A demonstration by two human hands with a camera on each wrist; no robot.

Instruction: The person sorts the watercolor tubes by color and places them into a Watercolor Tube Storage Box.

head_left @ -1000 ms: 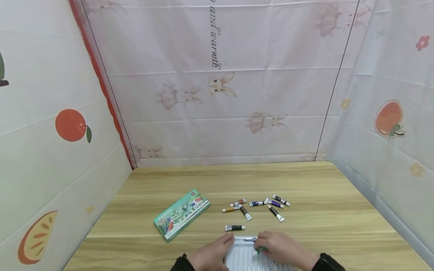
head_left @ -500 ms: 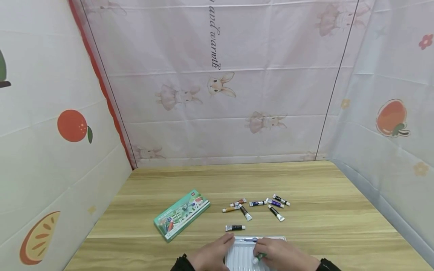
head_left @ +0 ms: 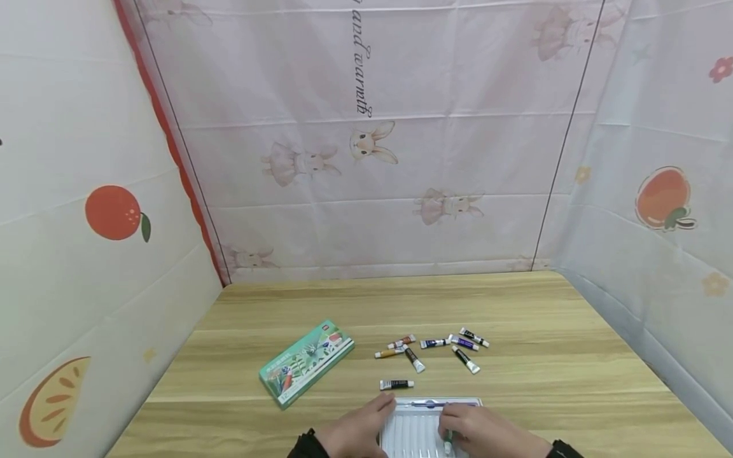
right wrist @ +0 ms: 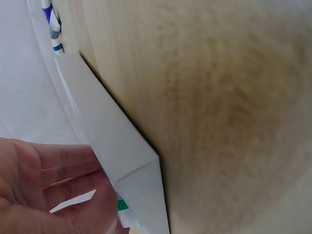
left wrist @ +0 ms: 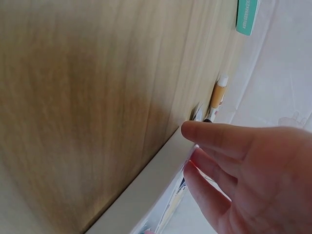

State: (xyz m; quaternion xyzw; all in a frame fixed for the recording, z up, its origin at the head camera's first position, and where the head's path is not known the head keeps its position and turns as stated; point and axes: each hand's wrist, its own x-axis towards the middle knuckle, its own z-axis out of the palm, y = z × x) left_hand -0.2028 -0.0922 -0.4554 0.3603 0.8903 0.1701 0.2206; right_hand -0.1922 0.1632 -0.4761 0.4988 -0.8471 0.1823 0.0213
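Observation:
My right hand (head_left: 475, 429) pinches a small paint tube (head_left: 448, 440) with a green band and a pale end. It is low over a white ribbed tray (head_left: 409, 429) in a box at the table's near edge. In the right wrist view, part of the green band (right wrist: 122, 204) shows beside the box's white wall (right wrist: 114, 126); my fingers hide the rest. My left hand (head_left: 357, 429) rests on the box's left side, fairly straight fingers touching its far left corner and rim. A thin blue-handled brush (head_left: 431, 404) lies along the tray's far end.
A black paint tube (head_left: 396, 384) lies just beyond the box. Farther back are several loose tubes, among them an ochre one (head_left: 389, 353) and a purple one (head_left: 464, 343). A green printed carton (head_left: 307, 362) lies to the left. Printed cloth walls (head_left: 378, 235) enclose the wooden table (head_left: 229, 388).
My right hand has shifted slightly right and nearer over the tray, and the green tube has turned from slanted to nearly in line with the ribs. My left hand keeps its place.

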